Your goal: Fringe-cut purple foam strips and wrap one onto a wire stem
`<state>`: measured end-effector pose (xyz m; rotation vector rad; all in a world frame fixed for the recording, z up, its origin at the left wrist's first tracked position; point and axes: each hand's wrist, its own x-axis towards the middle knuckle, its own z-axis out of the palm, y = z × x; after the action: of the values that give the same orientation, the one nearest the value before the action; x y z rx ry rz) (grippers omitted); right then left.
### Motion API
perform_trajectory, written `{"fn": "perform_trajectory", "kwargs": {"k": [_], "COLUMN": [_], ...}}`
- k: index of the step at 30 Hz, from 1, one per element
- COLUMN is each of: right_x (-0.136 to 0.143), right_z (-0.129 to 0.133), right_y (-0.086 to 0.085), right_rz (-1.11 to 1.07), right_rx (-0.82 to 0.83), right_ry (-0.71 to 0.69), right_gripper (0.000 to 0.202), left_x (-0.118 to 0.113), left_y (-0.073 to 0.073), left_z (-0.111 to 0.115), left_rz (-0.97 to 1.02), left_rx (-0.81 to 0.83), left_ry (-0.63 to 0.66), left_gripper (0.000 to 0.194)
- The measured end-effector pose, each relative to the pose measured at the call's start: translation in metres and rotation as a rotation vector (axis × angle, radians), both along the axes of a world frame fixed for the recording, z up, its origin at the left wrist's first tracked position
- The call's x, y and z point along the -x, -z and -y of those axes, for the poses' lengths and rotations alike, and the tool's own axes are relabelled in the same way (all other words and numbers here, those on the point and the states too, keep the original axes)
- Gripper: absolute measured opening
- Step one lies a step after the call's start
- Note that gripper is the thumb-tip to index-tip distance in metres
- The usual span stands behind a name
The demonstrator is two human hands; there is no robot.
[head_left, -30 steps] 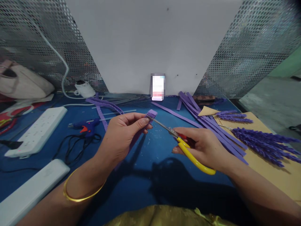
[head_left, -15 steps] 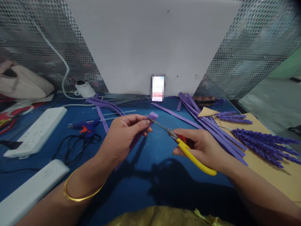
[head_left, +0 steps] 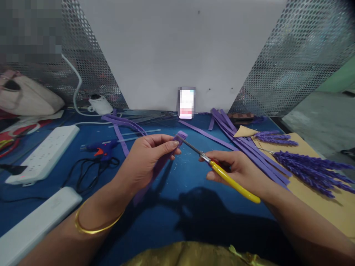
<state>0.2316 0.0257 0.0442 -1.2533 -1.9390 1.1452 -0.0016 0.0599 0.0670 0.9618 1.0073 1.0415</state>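
Observation:
Between the thumb and fingers of my left hand (head_left: 151, 157) is a purple strip (head_left: 181, 135), its folded-looking end sticking out past the fingertips and its tail hanging below the palm. My right hand (head_left: 235, 166) is closed round yellow-handled scissors (head_left: 230, 181). Their blades point up and left, and the tips meet the strip's end just beside my left thumb. The blades look nearly together. How the right fingers sit in the handle loops is partly hidden.
Loose purple strips (head_left: 249, 159) lie to the right, beside purple flower sprigs (head_left: 307, 168) on tan paper (head_left: 341, 218). A blue glue gun (head_left: 104, 149) with its cord, a white power strip (head_left: 48, 151) and a white cup (head_left: 100, 105) are left. A phone (head_left: 186, 103) stands behind.
The scissors have turned slightly and their handles have come closer together. My right hand has shifted a little, while my left hand keeps its hold on the strip almost unmoved.

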Motion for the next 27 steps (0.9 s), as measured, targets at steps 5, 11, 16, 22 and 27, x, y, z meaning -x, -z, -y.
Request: {"fn": "perform_trajectory", "kwargs": {"k": [5, 11, 16, 22, 27], "right_x": [0.001, 0.003, 0.004, 0.002, -0.006], "right_z": [0.001, 0.001, 0.002, 0.011, 0.031], "right_y": [-0.004, -0.005, -0.005, 0.0, 0.013], "right_rz": [0.07, 0.124, 0.161, 0.181, 0.212], "right_rx": [-0.056, -0.107, -0.169, -0.209, -0.151], "right_ry": [-0.002, 0.005, 0.016, 0.054, 0.105], "right_gripper": [0.034, 0.03, 0.031, 0.036, 0.038], "left_x": [-0.002, -0.002, -0.002, -0.005, -0.012], "left_y": [0.0, 0.0, 0.0, 0.005, 0.021], "left_z": [0.001, 0.001, 0.001, 0.007, 0.018], "left_rz": [0.012, 0.012, 0.029, 0.016, -0.047], "left_rx": [0.009, 0.002, -0.007, -0.042, -0.021], "left_ry": [-0.023, -0.024, -0.011, 0.009, 0.061], "left_gripper": [0.015, 0.016, 0.017, 0.015, 0.016]}}
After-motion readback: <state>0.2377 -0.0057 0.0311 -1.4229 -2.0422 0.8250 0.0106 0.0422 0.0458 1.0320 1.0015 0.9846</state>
